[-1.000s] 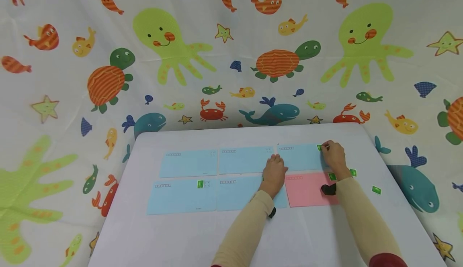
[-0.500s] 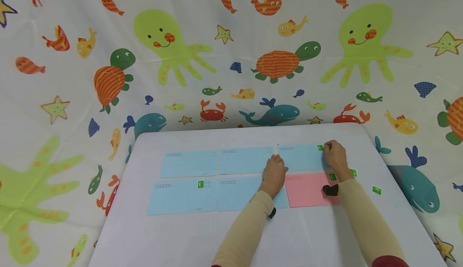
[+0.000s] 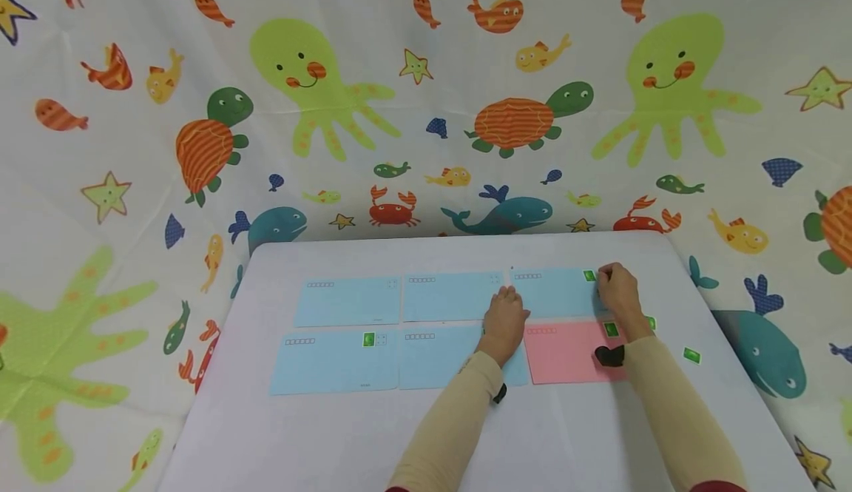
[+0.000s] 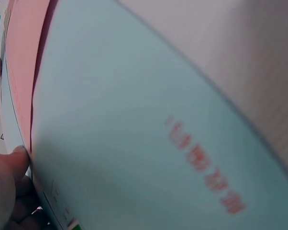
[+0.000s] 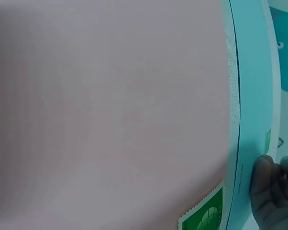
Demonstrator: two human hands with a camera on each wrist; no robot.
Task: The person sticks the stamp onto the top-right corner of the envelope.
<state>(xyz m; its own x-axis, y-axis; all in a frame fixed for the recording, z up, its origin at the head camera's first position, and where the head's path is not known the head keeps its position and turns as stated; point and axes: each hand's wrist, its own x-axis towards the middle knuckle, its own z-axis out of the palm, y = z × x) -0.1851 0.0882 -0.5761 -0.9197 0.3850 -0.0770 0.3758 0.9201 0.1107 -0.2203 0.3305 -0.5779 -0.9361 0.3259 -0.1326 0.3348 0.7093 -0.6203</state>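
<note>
My left hand [image 3: 504, 322] rests with its fingers extended where the blue envelopes meet, over the top middle envelope [image 3: 446, 300] and the bottom middle envelope [image 3: 435, 366]. In the left wrist view, its thumb [image 4: 20, 160] lies by the blue envelope's edge. My right hand [image 3: 619, 288] has bent fingers at the right edge of the top right blue envelope [image 3: 552, 296]. A green stamp [image 3: 589, 275] sits on that envelope's upper right corner, just left of those fingertips. I cannot tell whether the right fingers pinch anything.
A pink envelope [image 3: 562, 359] with a green stamp [image 3: 611, 329] lies below the right hand. Two more blue envelopes, one bearing a stamp [image 3: 369, 339], are at the left. Loose stamps [image 3: 692, 355] lie on the white table [image 3: 333, 440] at the right. A sea-animal curtain hangs behind.
My right hand has shifted slightly right, uncovering more of the green stamp on the top right envelope. The left hand stays where it was.
</note>
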